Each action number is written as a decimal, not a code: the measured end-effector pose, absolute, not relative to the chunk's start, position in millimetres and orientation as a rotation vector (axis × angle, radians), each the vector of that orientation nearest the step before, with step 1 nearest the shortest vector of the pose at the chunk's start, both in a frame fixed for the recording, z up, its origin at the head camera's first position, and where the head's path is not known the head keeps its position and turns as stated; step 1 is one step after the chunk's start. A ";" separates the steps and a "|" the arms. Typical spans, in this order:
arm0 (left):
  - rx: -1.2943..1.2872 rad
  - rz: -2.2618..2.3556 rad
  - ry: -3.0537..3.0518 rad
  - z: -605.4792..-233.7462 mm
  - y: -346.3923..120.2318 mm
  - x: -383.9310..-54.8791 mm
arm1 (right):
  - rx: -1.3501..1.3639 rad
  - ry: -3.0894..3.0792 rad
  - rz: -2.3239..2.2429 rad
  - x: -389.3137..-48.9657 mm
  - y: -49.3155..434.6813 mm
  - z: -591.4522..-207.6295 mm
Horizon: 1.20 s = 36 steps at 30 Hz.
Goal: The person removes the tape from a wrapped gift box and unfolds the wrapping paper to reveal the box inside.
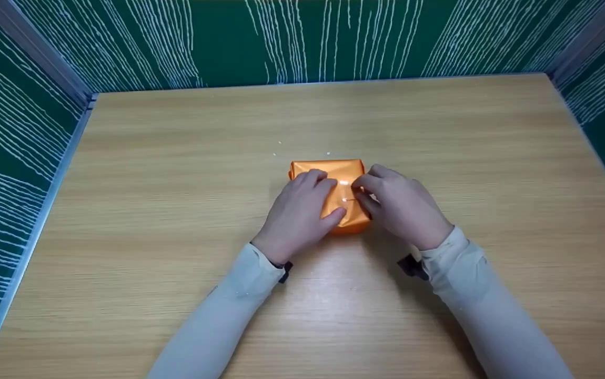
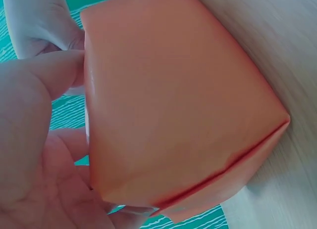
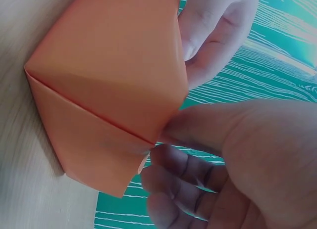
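A box-shaped package in shiny orange wrapping paper (image 1: pixel 340 169) sits on the table, with a seam on its top. My left hand (image 1: pixel 302 210) rests over the package's left part, its thumb and fingers pressing on the top. At the right edge, my right hand (image 1: pixel 403 205) pinches the paper between thumb and forefinger. In the right wrist view, a folded end flap (image 3: pixel 89 145) stands out from the package's side beside the right fingertips. The left wrist view shows the near side and another folded end. Whatever lies inside the paper is hidden.
The wood-grain table (image 1: pixel 176 142) spreads around the package. A few tiny white specks (image 1: pixel 328 153) lie beyond it. Green walls (image 1: pixel 229 42) with white streaks border the table at the back and both sides.
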<state>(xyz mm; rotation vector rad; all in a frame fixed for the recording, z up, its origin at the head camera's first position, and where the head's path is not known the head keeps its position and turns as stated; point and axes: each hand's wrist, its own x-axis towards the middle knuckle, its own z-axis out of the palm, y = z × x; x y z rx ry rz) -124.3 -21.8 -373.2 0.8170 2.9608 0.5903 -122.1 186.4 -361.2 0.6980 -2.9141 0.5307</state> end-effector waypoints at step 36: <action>0.865 0.482 3.040 -375.2 -24.1 -126.0 | 0.679 -2.865 0.557 -123.0 188.0 -365.4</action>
